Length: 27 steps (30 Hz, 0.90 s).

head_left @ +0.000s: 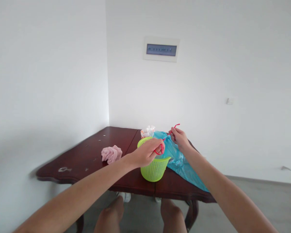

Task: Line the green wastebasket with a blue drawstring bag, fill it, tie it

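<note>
My left hand [153,149] is closed on a red drawstring [162,148], which loops below its fingers, above the rim of a green plastic basket [154,171]. To the right, my right hand [178,137] pinches another part of the red string, with a loose end sticking up past the fingers. Between the hands the string runs at the gathered neck of a blue plastic bag [181,163]. The bag lies crumpled behind and to the right of the basket, spreading under my right forearm. What is inside the basket is mostly hidden by my left hand.
A crumpled pink cloth [112,154] lies left of the basket on the dark red wooden table [87,155]. Behind the basket is a white crumpled plastic bag [147,131]. White walls stand at the left and back. Small scraps dot the tabletop's left side.
</note>
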### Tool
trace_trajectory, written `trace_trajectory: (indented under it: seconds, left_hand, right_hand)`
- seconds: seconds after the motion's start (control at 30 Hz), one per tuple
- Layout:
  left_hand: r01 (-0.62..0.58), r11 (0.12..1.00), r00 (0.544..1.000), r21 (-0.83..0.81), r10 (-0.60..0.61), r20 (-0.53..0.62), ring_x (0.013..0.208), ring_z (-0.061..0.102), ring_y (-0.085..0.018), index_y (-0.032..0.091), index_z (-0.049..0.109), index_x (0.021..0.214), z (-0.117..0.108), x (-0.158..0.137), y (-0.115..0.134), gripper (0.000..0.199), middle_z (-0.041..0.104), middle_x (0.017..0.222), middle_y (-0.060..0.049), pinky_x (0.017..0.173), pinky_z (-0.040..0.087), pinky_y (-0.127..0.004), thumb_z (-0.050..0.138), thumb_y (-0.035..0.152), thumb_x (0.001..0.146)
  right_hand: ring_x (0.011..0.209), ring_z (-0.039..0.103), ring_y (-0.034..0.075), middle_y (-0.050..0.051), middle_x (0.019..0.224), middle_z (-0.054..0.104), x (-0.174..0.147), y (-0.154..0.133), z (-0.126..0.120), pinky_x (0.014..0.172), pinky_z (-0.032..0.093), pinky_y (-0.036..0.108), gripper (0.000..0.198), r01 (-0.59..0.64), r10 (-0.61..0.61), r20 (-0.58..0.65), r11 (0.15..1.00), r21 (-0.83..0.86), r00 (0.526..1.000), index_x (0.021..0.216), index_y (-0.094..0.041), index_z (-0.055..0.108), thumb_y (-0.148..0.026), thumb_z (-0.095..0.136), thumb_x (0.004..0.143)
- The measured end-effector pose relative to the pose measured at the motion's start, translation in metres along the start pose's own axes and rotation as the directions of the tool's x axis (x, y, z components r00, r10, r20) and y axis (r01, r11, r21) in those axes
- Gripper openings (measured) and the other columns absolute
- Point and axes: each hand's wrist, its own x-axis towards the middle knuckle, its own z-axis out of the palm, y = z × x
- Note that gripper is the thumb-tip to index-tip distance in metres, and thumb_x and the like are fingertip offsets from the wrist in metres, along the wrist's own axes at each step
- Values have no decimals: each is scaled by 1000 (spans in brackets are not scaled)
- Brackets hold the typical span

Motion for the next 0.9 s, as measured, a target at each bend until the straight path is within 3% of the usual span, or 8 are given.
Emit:
trace_trajectory:
  seconds: [0.13,0.23,0.33,0.4,0.5,0.7,0.8,0.9]
  left_hand:
    - [163,986,978,-31,-166,-126,74,58,-20,25,63,107,2,-7,-11,30,67,86,-2,77,45,-34,45,45,121]
    - [369,924,922,99,-350,-168,72,61,-22,25,65,140,-2,-7,-29,45,66,81,2,73,42,-33,69,61,112]
    - [451,856,892,251,-434,-123,70,62,-24,26,76,120,-2,-7,-51,34,67,76,0,72,41,-34,83,53,102]
    - [429,864,903,264,-420,-93,75,64,-25,25,76,96,2,-8,-61,20,71,81,-4,74,43,-35,76,43,104]
    - [337,919,940,203,-340,-23,91,72,-26,24,78,99,9,-7,-63,18,81,102,-7,85,52,-36,70,37,108]
    - [147,960,989,236,-140,-47,134,73,-35,24,72,144,18,-11,-48,33,80,143,-15,121,52,-52,65,38,115]
    - [135,943,988,305,-107,-109,150,65,-35,25,57,165,17,-26,-62,49,70,160,-17,129,49,-56,60,44,120]
    - [191,905,980,379,-155,-122,156,61,-36,25,56,162,13,-47,-90,49,68,163,-16,132,47,-58,58,52,121]
  right_hand:
    - [50,38,10,-5,58,50,-13,2,3,47,27,27,76,31,-30,27,999,-40,999,79,-20,72,-94,89,73]
    - [47,40,10,-4,58,55,-25,-12,9,47,29,28,70,78,-64,173,994,-77,983,85,-21,73,-91,78,90]
    - [48,47,12,-2,63,63,-36,-27,11,49,33,27,59,167,-73,329,949,-267,941,95,-21,74,-80,68,103]
    - [53,52,13,-2,66,66,-46,-30,11,51,33,26,47,259,-75,365,833,-489,928,105,-22,76,-68,79,98]
    - [59,61,15,-3,71,70,-61,-22,13,51,33,23,49,319,1,443,694,-646,896,123,-24,75,-45,96,84]
    - [62,79,21,5,84,82,-47,12,17,54,60,27,34,-68,350,581,890,-450,734,118,-21,73,-41,86,93]
    - [89,87,27,12,107,86,-9,22,6,70,71,33,46,-55,246,508,931,-361,825,124,-21,74,-52,90,94]
    - [110,85,32,15,125,85,34,18,-10,90,73,45,60,301,-103,384,812,-500,918,146,-22,68,-51,85,97]
